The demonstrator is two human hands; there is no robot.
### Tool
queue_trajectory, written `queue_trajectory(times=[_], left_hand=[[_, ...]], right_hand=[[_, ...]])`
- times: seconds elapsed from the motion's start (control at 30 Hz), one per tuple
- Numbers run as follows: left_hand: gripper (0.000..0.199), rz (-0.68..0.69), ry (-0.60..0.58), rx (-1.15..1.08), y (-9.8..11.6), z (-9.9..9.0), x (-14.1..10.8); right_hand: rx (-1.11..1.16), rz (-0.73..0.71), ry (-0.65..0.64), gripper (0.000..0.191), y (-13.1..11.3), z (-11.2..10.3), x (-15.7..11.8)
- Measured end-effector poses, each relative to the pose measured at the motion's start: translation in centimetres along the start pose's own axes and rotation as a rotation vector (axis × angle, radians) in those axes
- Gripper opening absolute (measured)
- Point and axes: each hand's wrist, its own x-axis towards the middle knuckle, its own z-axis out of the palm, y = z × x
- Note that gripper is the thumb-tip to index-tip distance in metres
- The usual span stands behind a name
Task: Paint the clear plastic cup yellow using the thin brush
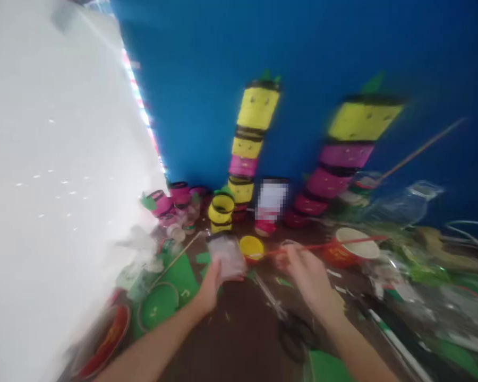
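My left hand (212, 284) is closed around a pale, cup-like piece (226, 255) with a dark band along its top edge. Motion blur hides its finer detail. A long thin red stick (316, 247) passes through the closed fingers of my right hand (298, 265). Its pale left end reaches over a small round yellow tub (252, 247), between my hands; I cannot tell whether it touches. Below them, scissors (281, 313) with dark handles lie on the brown table (235, 339).
Tall stacks of yellow and pink cylinders (244, 146) (338, 164) stand against the blue wall (199, 106). A red tub (342, 249), clear plastic bottle (410, 204) and clutter lie right. Green sheets (183, 270) and a red-rimmed bowl (107, 339) lie left.
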Motion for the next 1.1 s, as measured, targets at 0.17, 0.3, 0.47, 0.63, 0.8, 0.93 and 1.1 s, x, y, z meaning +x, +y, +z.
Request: queue_trajectory(times=[0.17, 0.3, 0.47, 0.63, 0.8, 0.93, 1.1], left_hand=[[0.053, 0.025, 0.006, 0.016, -0.2, -0.1, 0.1], [0.05, 0.085, 0.002, 0.076, 0.0, -0.2, 0.2], [0.051, 0.147, -0.018, 0.123, 0.1, -0.5, 0.5], [0.047, 0.131, 0.005, 0.176, 0.3, -0.4, 0.3], [0.046, 0.159, -0.023, 0.27, 0.9, 0.4, -0.1], [0.048, 0.161, -0.052, 0.285, 0.8, 0.6, -0.1], [0.052, 0.122, -0.127, 0.279, 0.4, 0.2, -0.1]], right_hand=[[0.082, -0.008, 0.043, 0.045, 0.3, -0.3, 0.3], [0.193, -0.031, 0.061, 0.044, 0.0, -0.4, 0.5], [0.305, -0.089, 0.06, 0.034, -0.9, -1.4, -0.7], [0.273, -0.23, 0.037, 0.018, -0.6, -3.3, -4.3], [-0.235, -0.525, 0.012, 0.013, 0.1, -4.1, -8.4], [-0.582, -0.878, -0.124, 0.019, 0.7, -3.9, -9.5], [-0.722, -1.025, -0.107, 0.018, 2.0, -3.3, -9.6]])
